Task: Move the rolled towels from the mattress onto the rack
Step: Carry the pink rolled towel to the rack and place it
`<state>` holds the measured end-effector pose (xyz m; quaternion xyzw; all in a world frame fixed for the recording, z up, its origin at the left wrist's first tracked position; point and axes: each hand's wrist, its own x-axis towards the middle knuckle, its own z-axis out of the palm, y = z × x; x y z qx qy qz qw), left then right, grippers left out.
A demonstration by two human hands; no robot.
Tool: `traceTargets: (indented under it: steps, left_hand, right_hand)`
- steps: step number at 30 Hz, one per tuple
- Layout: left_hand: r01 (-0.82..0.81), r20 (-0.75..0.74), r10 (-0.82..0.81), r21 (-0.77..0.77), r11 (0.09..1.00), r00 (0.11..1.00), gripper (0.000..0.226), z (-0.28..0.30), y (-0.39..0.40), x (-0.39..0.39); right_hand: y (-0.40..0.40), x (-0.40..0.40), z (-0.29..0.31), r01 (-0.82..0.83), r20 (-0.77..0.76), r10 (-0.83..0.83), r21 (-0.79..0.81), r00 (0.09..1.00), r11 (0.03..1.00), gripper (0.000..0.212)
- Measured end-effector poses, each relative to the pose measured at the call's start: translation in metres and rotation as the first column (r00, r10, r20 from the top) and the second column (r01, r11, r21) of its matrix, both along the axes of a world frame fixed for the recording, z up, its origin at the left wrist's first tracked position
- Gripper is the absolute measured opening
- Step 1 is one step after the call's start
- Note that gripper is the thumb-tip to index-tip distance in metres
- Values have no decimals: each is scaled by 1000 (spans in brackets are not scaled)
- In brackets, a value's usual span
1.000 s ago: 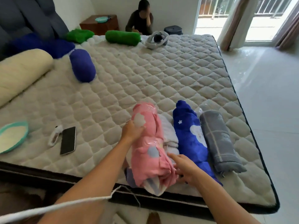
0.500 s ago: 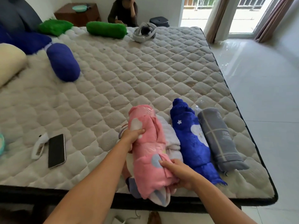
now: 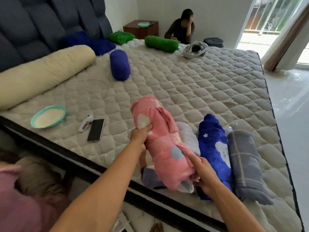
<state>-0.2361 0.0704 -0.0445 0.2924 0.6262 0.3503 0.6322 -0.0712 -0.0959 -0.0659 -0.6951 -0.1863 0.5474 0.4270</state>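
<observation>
Quilted grey-white mattress (image 3: 192, 84) fills most of the view, with a padded dark headboard (image 3: 41, 27) at 10 o'clock and a bright window with a curtain (image 3: 284, 39) at 2 o'clock. Near the mattress's close edge, at about 5 o'clock, the rolled towels lie side by side. The pink towel (image 3: 160, 141), printed with pale patches and bound by a clear shiny band, is raised at a tilt. The left hand (image 3: 141, 136) grips its upper part, thumb on top. The right hand (image 3: 202, 173) holds its lower end, fingers curled into the fabric. Just beside it at 3 o'clock lie a white towel (image 3: 189, 138), a blue towel (image 3: 212, 148) bearing a small star and a white cloud shape, and a grey checked towel (image 3: 244, 164). No writing can be read. At 9 o'clock a phone (image 3: 96, 130) lies face up near a teal bowl (image 3: 48, 116).
</observation>
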Motion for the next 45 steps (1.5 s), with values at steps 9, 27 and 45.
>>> traceTargets:
  steps: [9,27,45]
  left_hand:
    - [-457,118,460,-56,888,880,76,18,-150,-63]
    - [-934,173,918,53,352,356,45,88,-634,-262]
    - [-864,320,852,155,-479,-415,38,132,-1052,-315]
  right_hand:
    - [-67,-23,28,-285,-262,277,8,924,959,60]
    - [-325,-260,63,-760,-182,834,346,521,550,32]
    - [-674,-451,109,-853,-67,977,502,-202,-142,36]
